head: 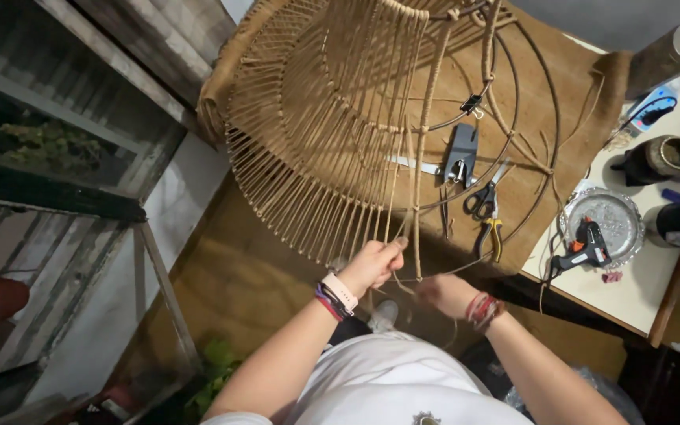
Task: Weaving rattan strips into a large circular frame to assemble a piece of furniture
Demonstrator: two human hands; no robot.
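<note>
At the near rim of the wire lampshade frame (403, 134), both hands work jute cord (421, 181). Left hand (373, 264) is pinched shut on the cord just below the wrapped strands, thumb over the fingers. Right hand (444, 293) sits just beside it, lower; it looks closed around a loose cord end, but the fingers are mostly hidden, so I can't confirm the grip.

Frame is tilted on a burlap-covered table (537, 181), its near edge overhanging toward the person. About half the ring is wound with close radial strands; the right half is bare wire hoops.

Handling, my read: the frame is light but springy, thin wire that will flex and twist if grabbed mid-span. Better to hold it at a hoop-to-spoke joint or on the wrapped section, where the cord gives friction. The cord is soft, fibrous and non-slip, and holds tension only while pinched. Bare wire will be slicker.

On the burlap under the frame: a grey utility knife (461, 153), scissors (482, 197) and yellow-handled pliers (491, 234). A black binder clip (472, 104) grips one hoop. On the white tabletop to the right, a glue gun (584, 245) rests on a silver tray (619, 208).
</note>
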